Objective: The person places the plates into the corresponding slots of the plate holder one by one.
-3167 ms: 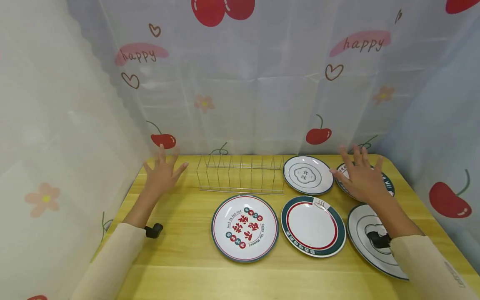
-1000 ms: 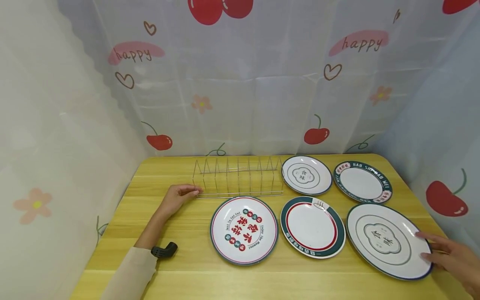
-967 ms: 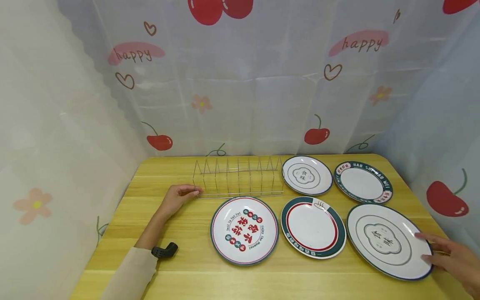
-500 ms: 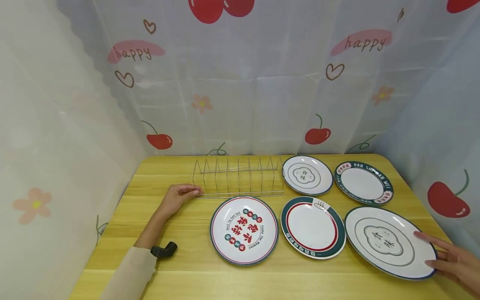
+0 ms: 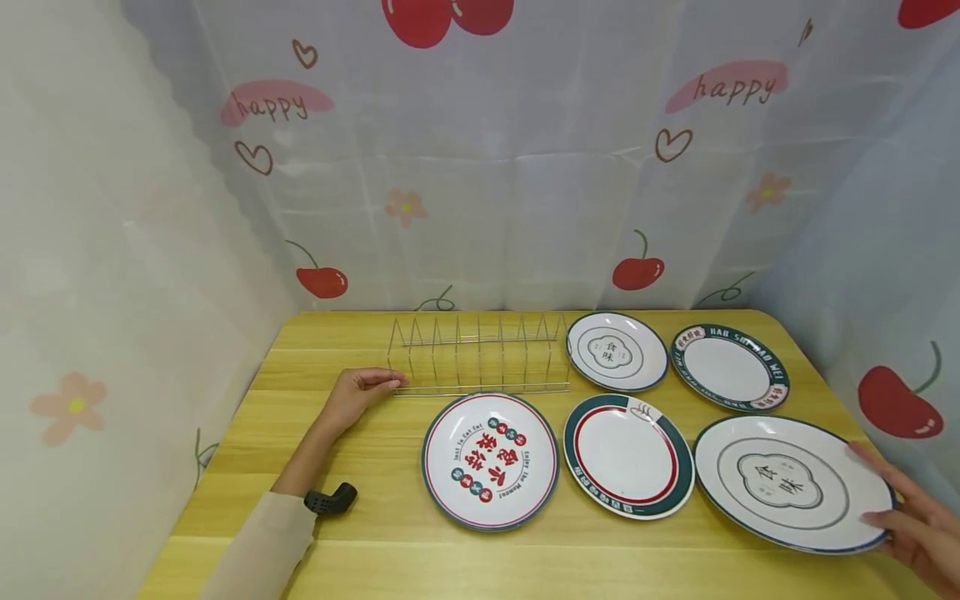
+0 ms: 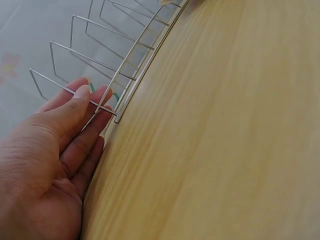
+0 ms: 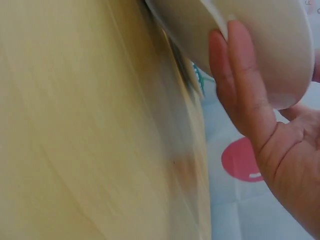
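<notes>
Head view, left hand: your left hand (image 5: 358, 395) lies on the wooden table (image 5: 375, 550), fingers loosely curled, fingertips at the left end of the wire plate rack (image 5: 480, 362).
Head view, right hand: your right hand (image 5: 911, 521) is at the right edge of the large plate (image 5: 787, 483), fingers extended over its rim and thumb near the edge.
Head view, large plate: it sits at the table's front right corner; whether the rim is raised cannot be told here.
Head view, other plates: a red-lettered plate (image 5: 490, 459) and a green-banded plate (image 5: 627, 454) lie in the front row; a small flower-motif plate (image 5: 617, 351) and a green-rimmed lettered plate (image 5: 730, 367) lie behind, right of the rack.
Left wrist view, left hand: your fingers (image 6: 82, 107) are relaxed and nearly straight, touching the end wire of the rack (image 6: 115, 60); nothing is gripped.
Right wrist view, right hand: your fingers (image 7: 237, 75) run along the pale underside of the large plate (image 7: 250, 45), supporting its edge, which stands clear of the table (image 7: 75, 150) here.
</notes>
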A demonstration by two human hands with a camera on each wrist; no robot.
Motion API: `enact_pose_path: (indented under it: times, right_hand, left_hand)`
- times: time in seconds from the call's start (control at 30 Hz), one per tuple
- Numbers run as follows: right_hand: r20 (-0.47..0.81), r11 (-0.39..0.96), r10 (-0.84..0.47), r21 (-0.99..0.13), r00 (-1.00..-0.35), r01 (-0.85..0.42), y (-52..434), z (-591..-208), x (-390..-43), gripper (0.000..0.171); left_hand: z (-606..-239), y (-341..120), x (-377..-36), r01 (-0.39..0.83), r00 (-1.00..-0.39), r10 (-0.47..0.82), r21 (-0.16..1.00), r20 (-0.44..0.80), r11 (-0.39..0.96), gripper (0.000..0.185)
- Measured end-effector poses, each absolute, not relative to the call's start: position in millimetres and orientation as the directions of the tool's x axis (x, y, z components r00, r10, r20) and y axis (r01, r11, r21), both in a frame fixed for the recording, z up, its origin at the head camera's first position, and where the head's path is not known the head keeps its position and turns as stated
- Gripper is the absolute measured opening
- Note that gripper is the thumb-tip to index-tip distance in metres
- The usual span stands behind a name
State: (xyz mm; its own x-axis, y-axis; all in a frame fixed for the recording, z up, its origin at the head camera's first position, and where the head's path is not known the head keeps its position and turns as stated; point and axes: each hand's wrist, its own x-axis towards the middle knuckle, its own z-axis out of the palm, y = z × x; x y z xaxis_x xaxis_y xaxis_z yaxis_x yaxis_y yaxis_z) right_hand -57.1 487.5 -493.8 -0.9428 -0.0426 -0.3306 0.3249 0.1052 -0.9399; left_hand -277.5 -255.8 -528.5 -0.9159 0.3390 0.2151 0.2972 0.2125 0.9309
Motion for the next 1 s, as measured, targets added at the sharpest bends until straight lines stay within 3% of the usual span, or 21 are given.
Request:
enact_pose_path:
  times: [0.13,0.47,0.67,0.9,1.0]
  right_hand:
    - [-0.25,0.013,-0.018,-0.968,-0.968,0.25,478.8,-490.7,-52.3,0.08]
    - [-0.071,0.011,-0.032,-0.997,-0.997,0.071,457.0,-465.8,-54.6,0.073]
    - [0.04,-0.074,-0.055,-0.997,-0.998,-0.036,459.6,-452.6,-55.2,0.073]
    - [0.029,0.052,-0.017,-0.998,-0.999,-0.03,445.8,-432.9,-62.5,0.071]
    - [0.055,0.038,0.009,-0.998,-0.998,-0.055,430.9,-421.3,-67.3,0.07]
  left_hand:
    - [-523.5,-253.8,-273.7,0.278,-0.923,0.327,0.94,0.203,0.2,0.021]
    - [-505.5,-247.1,-262.5,0.317,-0.912,0.322,0.936,0.256,0.153,0.022]
    - [-505.1,-245.3,-263.0,0.299,-0.913,0.322,0.948,0.252,0.106,0.025]
    - [-507.1,-246.6,-264.4,0.239,-0.927,0.313,0.968,0.206,0.07,0.026]
    - [-507.5,-246.5,-264.9,0.226,-0.929,0.314,0.972,0.195,0.063,0.026]
